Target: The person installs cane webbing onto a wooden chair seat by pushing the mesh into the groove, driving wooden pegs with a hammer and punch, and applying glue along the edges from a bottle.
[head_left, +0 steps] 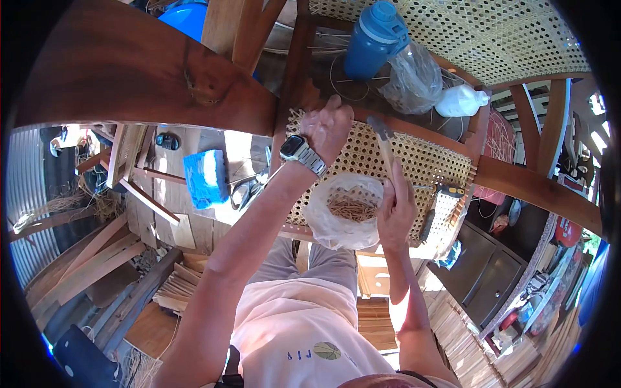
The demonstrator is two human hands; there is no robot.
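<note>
My right hand (396, 213) is wrapped around the wooden handle of a hammer (386, 155), whose dark metal head is raised over the woven cane panel (420, 158). My left hand (326, 132), with a metal-banded watch (303, 154) on its wrist, rests at the panel's far left corner against the wooden frame (404, 124). Its fingers are curled together, and whatever they pinch is hidden. Between my arms, an open clear plastic bag (323, 223) lies on the cane, holding several small wooden pegs (351, 208).
A screwdriver (451, 191) and a dark-handled tool (427, 225) lie right on the panel. Behind stand a blue bottle (372, 48), a crumpled plastic bag (414, 77) and a white bottle (460, 101). A thick wooden beam (142, 71) crosses the upper left; a blue package (206, 179) sits below.
</note>
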